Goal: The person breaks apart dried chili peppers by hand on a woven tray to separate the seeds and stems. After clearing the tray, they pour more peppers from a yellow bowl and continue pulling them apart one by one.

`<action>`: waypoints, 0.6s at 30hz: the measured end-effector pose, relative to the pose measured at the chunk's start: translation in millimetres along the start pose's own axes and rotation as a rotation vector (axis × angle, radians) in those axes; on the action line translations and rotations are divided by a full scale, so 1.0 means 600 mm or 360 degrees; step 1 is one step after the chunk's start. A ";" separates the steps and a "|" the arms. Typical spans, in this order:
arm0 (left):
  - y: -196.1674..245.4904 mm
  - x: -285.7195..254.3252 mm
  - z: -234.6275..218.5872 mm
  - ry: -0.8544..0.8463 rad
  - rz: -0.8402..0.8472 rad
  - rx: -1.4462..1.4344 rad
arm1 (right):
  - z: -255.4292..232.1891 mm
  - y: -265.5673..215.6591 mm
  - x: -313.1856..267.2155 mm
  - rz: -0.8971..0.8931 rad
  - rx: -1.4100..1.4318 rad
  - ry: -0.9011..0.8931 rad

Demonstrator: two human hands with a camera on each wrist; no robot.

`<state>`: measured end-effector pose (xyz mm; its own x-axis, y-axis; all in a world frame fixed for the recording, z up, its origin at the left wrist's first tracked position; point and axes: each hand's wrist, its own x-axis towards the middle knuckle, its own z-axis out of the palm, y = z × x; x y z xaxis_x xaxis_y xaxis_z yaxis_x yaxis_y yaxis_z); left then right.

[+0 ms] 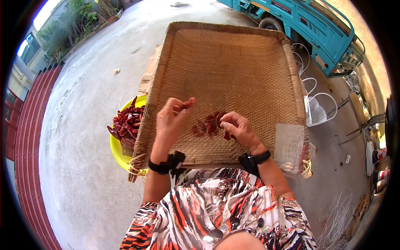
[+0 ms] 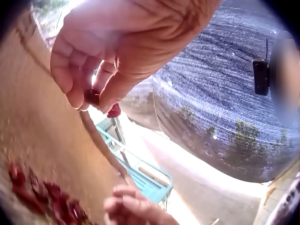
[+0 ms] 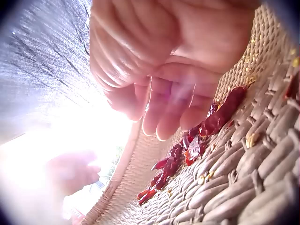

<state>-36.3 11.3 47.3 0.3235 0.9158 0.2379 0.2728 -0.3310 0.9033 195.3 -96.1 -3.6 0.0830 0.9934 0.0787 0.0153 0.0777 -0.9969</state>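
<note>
My left hand (image 1: 168,116) is raised above the left part of a woven tray (image 1: 233,54), a piece of dried red chili (image 1: 189,103) at its fingertips. From the left wrist view, thumb and fingers pinch this chili piece (image 2: 114,111), its end poking out below them. My right hand (image 1: 241,129) hovers low over the tray, beside a small heap of dried chili pieces (image 1: 209,125). Its fingers (image 3: 161,112) bend loosely in the right wrist view, with nothing showing between them. The heap (image 3: 171,164) lies on the weave just past the fingertips.
A yellow basin (image 1: 118,152) full of whole dried chilies (image 1: 127,123) stands left of the tray, below its rim. Pale seeds (image 3: 252,139) dot the weave. A white bag (image 1: 316,110) is at the right, and a teal cart (image 1: 308,31) is parked beyond.
</note>
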 end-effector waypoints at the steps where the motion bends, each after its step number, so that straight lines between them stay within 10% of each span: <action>1: 0.008 0.003 -0.025 0.0126 0.0013 -0.0011 | 0.001 0.002 0.000 0.0016 -0.0017 -0.0022; 11: -0.068 0.008 -0.167 0.1190 -0.0267 0.1532 | 0.002 0.018 0.003 0.0088 -0.0095 -0.0096; 18: -0.033 0.013 -0.097 0.0464 0.0215 0.1122 | 0.000 0.011 0.001 -0.0057 -0.0232 0.0052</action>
<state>-91.7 38.1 52.1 0.1702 0.8478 0.5023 0.7920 -0.4210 0.4422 195.5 -94.9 -10.0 0.1119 0.9868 0.1171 0.1632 0.0980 -0.9817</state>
